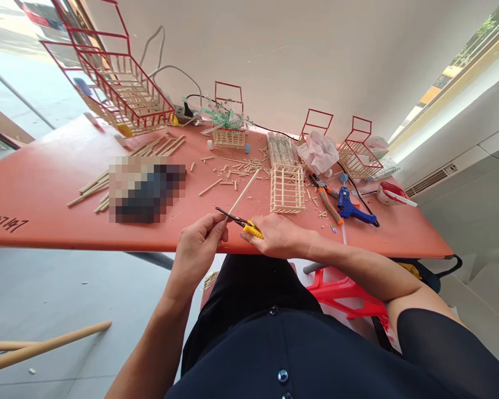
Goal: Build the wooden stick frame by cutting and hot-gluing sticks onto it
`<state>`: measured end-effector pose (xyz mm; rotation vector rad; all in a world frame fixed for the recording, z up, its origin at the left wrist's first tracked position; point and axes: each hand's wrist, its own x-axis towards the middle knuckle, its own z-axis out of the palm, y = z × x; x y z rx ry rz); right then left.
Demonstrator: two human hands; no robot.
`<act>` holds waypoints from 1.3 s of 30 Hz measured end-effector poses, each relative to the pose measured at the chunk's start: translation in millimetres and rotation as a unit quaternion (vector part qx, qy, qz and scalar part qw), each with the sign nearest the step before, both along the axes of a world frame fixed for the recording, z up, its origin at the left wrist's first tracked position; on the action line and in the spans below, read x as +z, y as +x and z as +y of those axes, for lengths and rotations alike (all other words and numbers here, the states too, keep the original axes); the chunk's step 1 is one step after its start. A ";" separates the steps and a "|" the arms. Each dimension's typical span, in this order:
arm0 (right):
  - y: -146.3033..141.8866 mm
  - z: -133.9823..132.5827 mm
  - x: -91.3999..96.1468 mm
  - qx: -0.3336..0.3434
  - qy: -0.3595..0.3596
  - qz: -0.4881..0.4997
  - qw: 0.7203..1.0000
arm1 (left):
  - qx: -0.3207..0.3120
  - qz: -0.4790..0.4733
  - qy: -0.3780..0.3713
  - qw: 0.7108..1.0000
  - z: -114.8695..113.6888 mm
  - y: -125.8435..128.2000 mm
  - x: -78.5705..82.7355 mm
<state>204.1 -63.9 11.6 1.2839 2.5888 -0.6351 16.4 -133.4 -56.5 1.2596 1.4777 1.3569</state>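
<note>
Between the thumb and fingers of my left hand (202,239) is a thin wooden stick (244,192), slanting away over the table. My right hand (285,235) grips yellow-handled pliers (253,228). Their dark jaws lie across the stick close to my left fingertips; whether they are closed on it I cannot tell. Beyond my right hand stands a small basket frame of pale sticks (287,188). Short cut stick pieces (243,167) lie scattered past the far end of the stick.
On the orange table (45,194), longer sticks (89,185) lie left by a blurred dark object (143,194). Orange-handled pliers (330,202), a blue glue gun (351,209) and a red paint tub (388,193) are at right. Red-trimmed stick carts (137,105) line the back.
</note>
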 end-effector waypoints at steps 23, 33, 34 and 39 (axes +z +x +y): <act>15.0 6.2 22.0 0.003 -0.126 0.102 0.987 | 0.090 0.120 0.076 0.986 -3.2 18.6 16.2; 21.7 18.8 23.5 0.043 -0.146 0.115 0.982 | -0.019 -0.180 0.029 0.983 3.0 20.0 8.8; 22.0 19.8 23.4 0.044 -0.148 0.117 0.981 | -0.030 -0.209 0.019 0.977 3.2 20.0 11.1; 23.5 24.5 24.1 0.059 -0.167 0.124 0.976 | -0.108 -0.323 -0.045 0.939 2.6 17.3 24.5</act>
